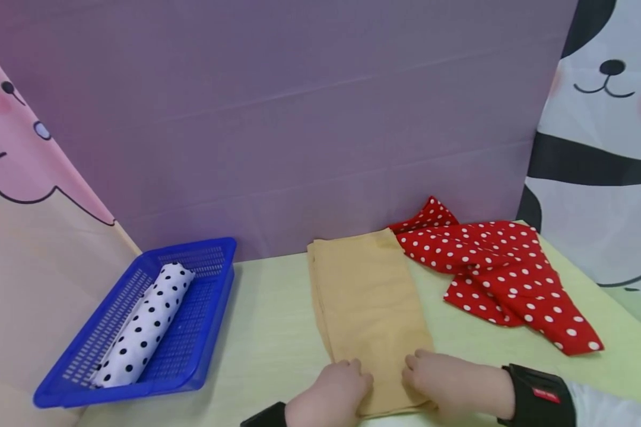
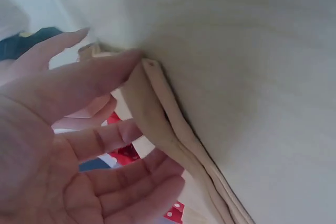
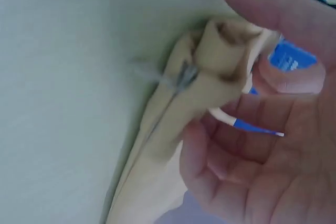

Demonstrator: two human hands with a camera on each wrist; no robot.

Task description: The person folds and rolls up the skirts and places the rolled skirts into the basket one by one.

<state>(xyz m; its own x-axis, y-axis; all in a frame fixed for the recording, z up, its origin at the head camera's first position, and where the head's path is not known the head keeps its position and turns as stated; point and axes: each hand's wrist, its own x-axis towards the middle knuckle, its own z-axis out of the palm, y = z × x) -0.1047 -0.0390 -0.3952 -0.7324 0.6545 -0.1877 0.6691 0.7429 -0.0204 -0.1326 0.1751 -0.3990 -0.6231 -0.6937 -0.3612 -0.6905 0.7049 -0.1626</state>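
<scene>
A folded tan cloth (image 1: 371, 296) lies lengthwise on the table, its near end between two hands. The left hand (image 1: 333, 388) is at its near left corner. In the left wrist view, the thumb (image 2: 113, 69) touches the layered edge and the fingers (image 2: 126, 132) curl on the other side. At the near right corner, the right hand (image 1: 456, 379) has its fingers curled against the cloth. The right wrist view shows the cloth's doubled end (image 3: 226, 56) between thumb and fingers, with a small grey piece (image 3: 186, 77) at the fold; the thumb tip looks slightly apart from it.
A blue basket (image 1: 224, 284) on the left holds a rolled white cloth with black dots (image 1: 146, 323). To the right lies a crumpled red cloth with white dots (image 1: 491, 261), touching the tan cloth's far corner. A purple curtain (image 1: 299, 118) closes off the back of the table.
</scene>
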